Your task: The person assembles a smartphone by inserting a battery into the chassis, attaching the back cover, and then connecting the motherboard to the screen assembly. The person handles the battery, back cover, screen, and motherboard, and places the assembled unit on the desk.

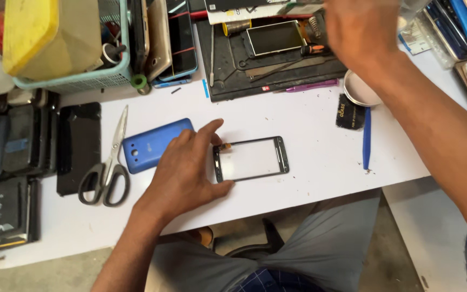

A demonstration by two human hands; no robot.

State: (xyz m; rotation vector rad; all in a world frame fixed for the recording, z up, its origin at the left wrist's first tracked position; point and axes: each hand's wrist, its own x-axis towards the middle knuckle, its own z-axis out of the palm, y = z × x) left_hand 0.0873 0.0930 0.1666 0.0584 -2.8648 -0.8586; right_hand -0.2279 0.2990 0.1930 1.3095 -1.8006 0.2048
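A phone touch-screen glass panel with a black frame lies flat on the white table. My left hand rests at its left end, thumb and forefinger pinching that edge. A blue phone back cover lies just left of that hand, partly under it. My right hand is blurred and stretched out to the far side, over a black work mat that carries a phone screen unit and small tools. I cannot tell whether the right hand holds anything.
Scissors lie to the left, beside a black phone and stacked batteries. A teal basket with a yellow object stands at the back left. A blue pry tool, a small white dish and more phones sit on the right.
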